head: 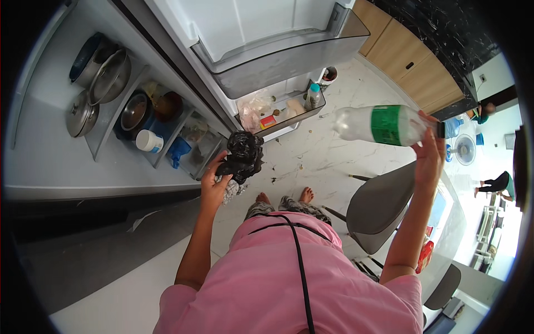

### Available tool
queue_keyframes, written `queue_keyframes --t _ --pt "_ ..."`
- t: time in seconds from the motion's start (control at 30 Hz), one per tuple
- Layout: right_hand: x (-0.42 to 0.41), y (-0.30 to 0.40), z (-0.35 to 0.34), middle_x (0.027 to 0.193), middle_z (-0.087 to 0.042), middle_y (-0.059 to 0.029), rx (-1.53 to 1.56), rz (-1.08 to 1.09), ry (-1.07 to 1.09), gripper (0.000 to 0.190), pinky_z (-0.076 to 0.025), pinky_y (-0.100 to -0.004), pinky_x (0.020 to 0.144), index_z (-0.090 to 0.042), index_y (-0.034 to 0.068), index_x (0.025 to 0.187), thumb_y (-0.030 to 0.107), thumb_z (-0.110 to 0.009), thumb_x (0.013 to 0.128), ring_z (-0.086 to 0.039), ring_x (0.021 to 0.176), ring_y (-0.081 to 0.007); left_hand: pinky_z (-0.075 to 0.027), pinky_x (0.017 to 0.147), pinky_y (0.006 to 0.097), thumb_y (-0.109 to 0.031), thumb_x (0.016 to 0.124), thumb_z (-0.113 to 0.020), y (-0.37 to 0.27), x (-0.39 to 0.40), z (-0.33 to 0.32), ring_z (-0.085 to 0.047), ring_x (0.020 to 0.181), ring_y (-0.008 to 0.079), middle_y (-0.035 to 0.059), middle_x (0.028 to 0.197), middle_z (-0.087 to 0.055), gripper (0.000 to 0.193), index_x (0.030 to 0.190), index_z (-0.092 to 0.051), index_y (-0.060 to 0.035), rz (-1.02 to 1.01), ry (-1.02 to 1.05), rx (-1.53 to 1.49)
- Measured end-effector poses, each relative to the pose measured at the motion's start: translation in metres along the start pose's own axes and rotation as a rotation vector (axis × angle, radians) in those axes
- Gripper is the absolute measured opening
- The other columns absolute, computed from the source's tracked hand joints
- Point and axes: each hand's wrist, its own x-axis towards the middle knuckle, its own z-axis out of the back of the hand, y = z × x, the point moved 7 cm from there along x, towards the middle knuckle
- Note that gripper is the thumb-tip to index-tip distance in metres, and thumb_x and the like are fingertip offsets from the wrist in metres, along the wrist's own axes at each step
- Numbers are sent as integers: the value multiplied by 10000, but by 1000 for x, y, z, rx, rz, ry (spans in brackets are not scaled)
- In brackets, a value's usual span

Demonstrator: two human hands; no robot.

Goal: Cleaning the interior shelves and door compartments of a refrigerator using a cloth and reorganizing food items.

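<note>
My left hand (215,183) grips a bunched black plastic bag (242,156), with a crumpled pale cloth or bag (232,191) hanging under it, in front of the open refrigerator. Out to the right, my right hand (431,152) holds a large clear plastic bottle (358,124) with a green label by its dark-capped neck; the bottle lies nearly level. Metal pots and a steel bowl (110,77) stand on the refrigerator's upper shelf. Below them are a white tub (149,141) and a blue plastic bag (179,150). The lower door bin (292,119) holds plastic bags and a small turquoise-capped bottle (313,96).
The refrigerator door (267,25) stands open ahead. A grey chair (377,204) is by my right arm, beside a table (448,234) with red packets. Small debris lies on the marble-patterned floor (288,167). Farther right are a fan (464,149) and two people (500,183).
</note>
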Motion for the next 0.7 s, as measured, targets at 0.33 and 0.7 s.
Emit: queue_keyframes --t 0.33,0.7 --pt "-73 108 197 1104 -630 -45 -676 161 -640 351 -500 -244 700 -591 46 1202 245 -618 915 -608 949 -125 -391 967 284 98 748 -617 14 9 -59 -540 1092 168 79 1215 -586 489 1222 -570 -14 52 217 20" --pt "-165 36 473 1012 -675 -75 -1103 -131 -1022 469 -472 -292 789 -607 62 1166 384 -690 834 -627 940 -166 -421 922 270 107 785 -583 -5 3 -185 -551 1049 147 79 1148 -604 493 1262 -548 -12 145 429 56"
